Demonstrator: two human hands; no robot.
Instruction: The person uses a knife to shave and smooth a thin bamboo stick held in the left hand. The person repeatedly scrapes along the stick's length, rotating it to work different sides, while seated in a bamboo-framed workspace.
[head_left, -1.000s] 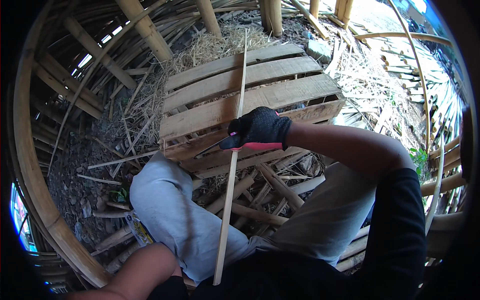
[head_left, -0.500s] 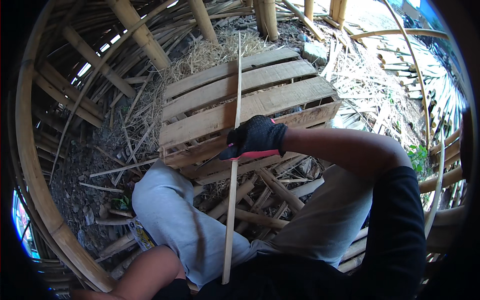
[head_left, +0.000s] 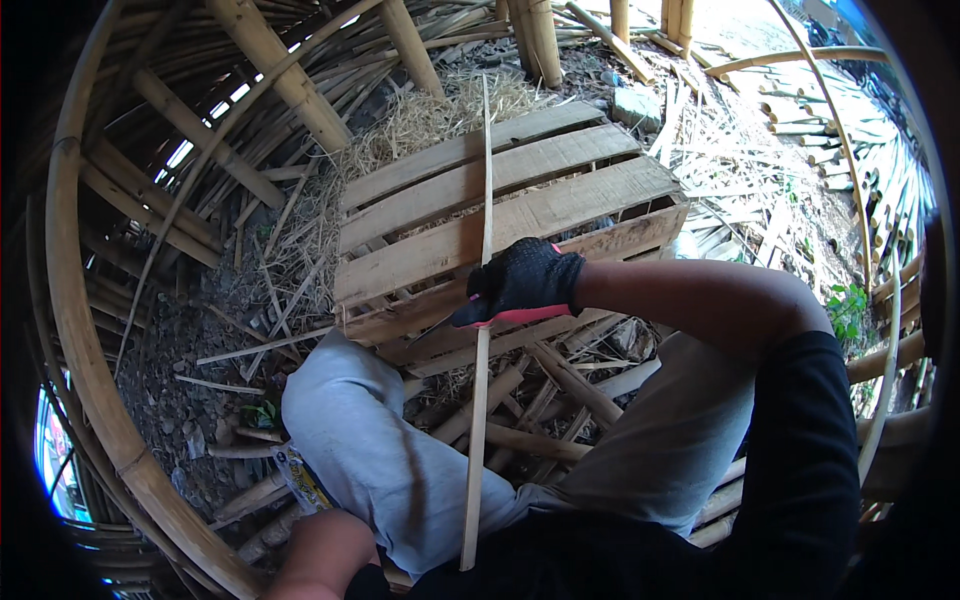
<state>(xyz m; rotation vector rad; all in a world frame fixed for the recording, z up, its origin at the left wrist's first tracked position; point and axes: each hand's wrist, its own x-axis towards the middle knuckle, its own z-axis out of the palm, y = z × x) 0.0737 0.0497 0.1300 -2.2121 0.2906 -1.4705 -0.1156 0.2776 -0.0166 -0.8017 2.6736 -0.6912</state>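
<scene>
My right hand [head_left: 525, 285], in a black glove with pink-red trim, is closed around a long, thin bamboo strip [head_left: 477, 420]. The strip runs from close to my body, between my thighs, up over a slatted wooden pallet [head_left: 420, 262]. A thin, dark, pointed thing [head_left: 432, 330] juts out to the left from under the glove; its kind cannot be made out. At the lower left only my bent left arm [head_left: 330, 545] shows, and the left hand lies outside the picture.
Bamboo pieces [head_left: 560, 385] lie between my legs. Behind the pallet is a heap of dry shavings [head_left: 450, 120]. Upright bamboo poles [head_left: 285, 80] and a curved bamboo pole [head_left: 110, 430] stand on the left. Stacked bamboo [head_left: 820, 130] lies at the far right.
The whole scene has shifted slightly right and down in view. My left elbow has moved inward, to the right. The right hand keeps its grip on the bamboo strip.
</scene>
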